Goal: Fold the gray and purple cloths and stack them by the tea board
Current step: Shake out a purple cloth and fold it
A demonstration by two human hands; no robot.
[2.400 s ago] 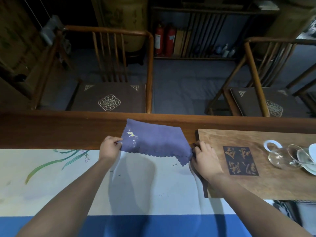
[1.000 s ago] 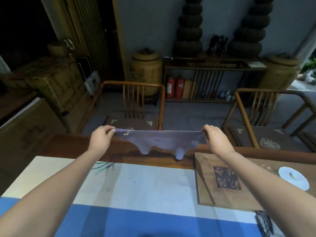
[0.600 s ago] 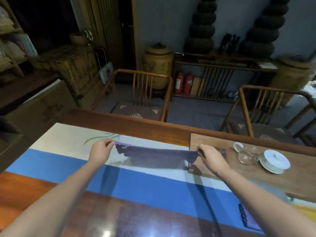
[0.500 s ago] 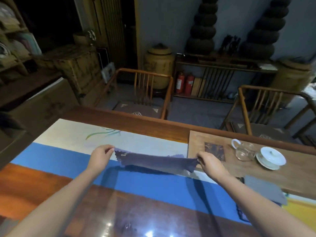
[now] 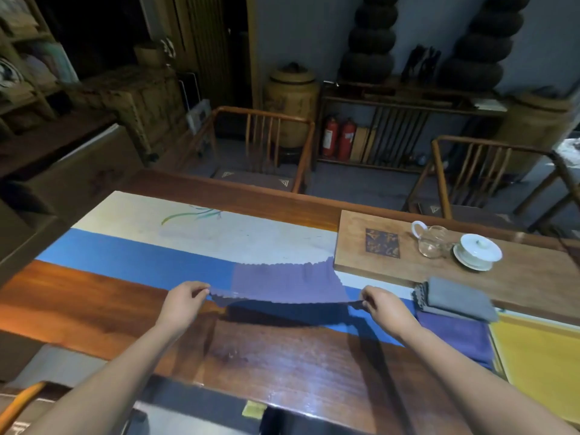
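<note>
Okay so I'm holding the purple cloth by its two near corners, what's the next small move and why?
Probably carry both near corners forward onto the far scalloped edge for a first fold. The purple cloth has its far part flat on the table runner, while the left hand and right hand hold the near edge lifted. The gray cloth already lies folded beside the tea board.

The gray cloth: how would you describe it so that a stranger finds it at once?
Find the wooden tea board on the right of the table. At its near edge lies the gray cloth, folded. The purple cloth is spread flat and held by both hands; the gray one is untouched.
</note>
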